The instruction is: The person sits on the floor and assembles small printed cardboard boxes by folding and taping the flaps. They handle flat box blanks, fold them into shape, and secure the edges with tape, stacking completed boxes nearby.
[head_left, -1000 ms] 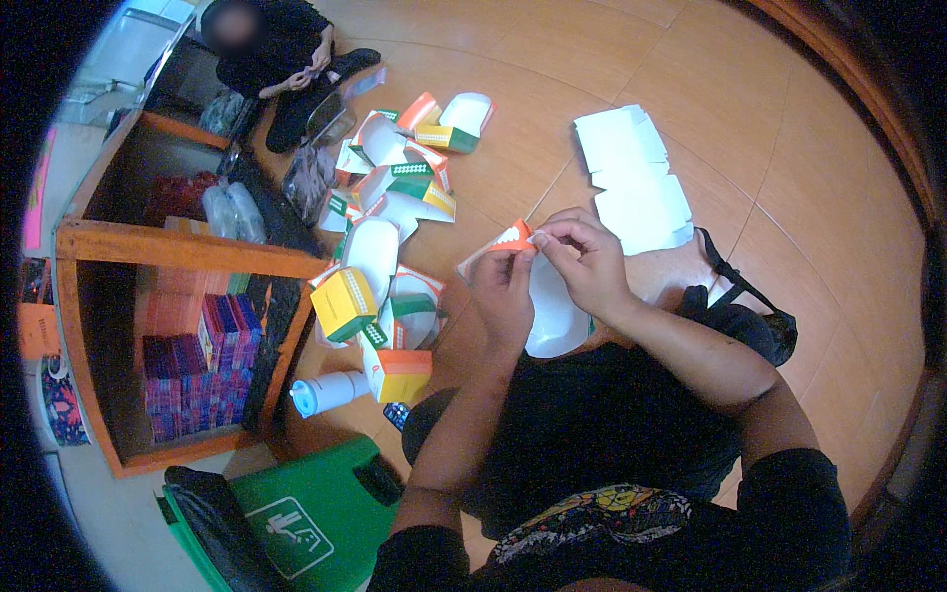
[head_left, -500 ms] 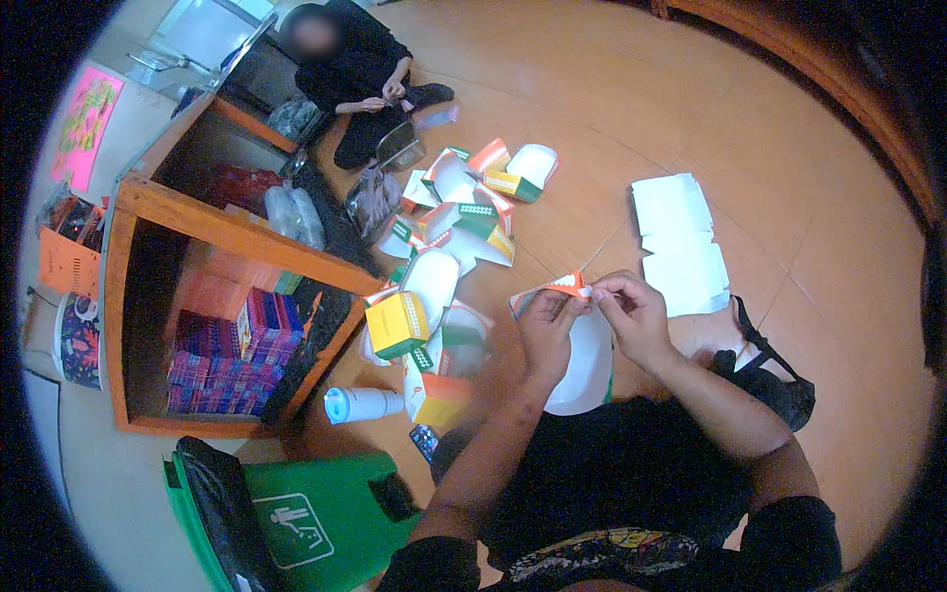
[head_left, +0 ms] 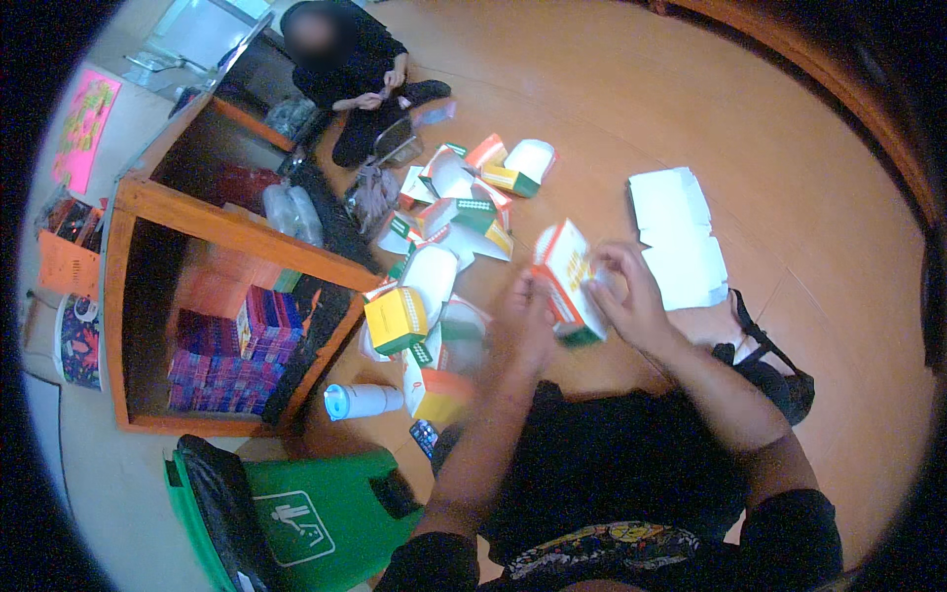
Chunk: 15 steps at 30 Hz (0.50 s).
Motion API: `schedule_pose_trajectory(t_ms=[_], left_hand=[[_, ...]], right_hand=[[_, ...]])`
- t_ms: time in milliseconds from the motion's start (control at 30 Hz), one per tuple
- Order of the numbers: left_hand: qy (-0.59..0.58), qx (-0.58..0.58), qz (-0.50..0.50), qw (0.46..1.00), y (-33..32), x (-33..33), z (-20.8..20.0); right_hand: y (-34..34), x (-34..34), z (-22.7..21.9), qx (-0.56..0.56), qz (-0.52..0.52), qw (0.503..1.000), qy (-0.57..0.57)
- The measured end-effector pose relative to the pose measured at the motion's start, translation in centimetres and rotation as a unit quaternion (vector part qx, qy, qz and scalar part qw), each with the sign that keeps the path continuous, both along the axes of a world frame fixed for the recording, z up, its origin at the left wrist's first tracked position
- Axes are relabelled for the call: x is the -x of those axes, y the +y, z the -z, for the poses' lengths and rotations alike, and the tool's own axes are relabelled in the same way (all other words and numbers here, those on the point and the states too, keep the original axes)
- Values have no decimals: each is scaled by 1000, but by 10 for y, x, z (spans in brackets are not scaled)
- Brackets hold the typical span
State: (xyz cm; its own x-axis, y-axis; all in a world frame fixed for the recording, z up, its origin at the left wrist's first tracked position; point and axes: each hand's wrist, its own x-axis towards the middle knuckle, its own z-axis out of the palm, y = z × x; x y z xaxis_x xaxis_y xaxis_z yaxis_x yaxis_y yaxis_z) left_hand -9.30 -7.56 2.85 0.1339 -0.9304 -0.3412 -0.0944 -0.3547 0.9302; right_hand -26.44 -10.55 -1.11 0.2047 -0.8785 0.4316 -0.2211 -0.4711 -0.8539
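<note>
Above my lap, a folded paper food carton [head_left: 567, 268] stands tilted between my two hands, its white face with orange edges and yellow print showing and a green end at the bottom. My left hand [head_left: 525, 318] is closed on its left edge, somewhat smeared by motion. At the right edge, my right hand [head_left: 631, 301] has its thumb and bent fingers pinched on the card. To the left lies a heap of similar folded cartons [head_left: 426, 281] in white, green, yellow and orange. A stack of flat white carton blanks [head_left: 681, 237] rests on the floor to the right.
A white bottle with a blue lid [head_left: 363, 402] and a phone [head_left: 424, 437] lie near my left knee. Left are a wooden shelf [head_left: 247, 242] and a green bin [head_left: 326, 513]. A black strapped bag [head_left: 774, 380] sits right. Another person [head_left: 360, 79] sits at the far left.
The carton has been turned, so its printed outer face shows instead of the white inside. My hands have shifted slightly, the left one down and left along the carton's edge.
</note>
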Motion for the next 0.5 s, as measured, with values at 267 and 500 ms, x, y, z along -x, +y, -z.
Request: schedule_pose_trajectory(t_ms=[267, 500], left_hand=[[382, 184, -64, 904, -4, -9, 1], [385, 188, -83, 900, -8, -13, 7]], right_hand=[[-14, 10, -4, -237, -153, 959, 2], [-12, -2, 3, -350, -151, 906, -185]])
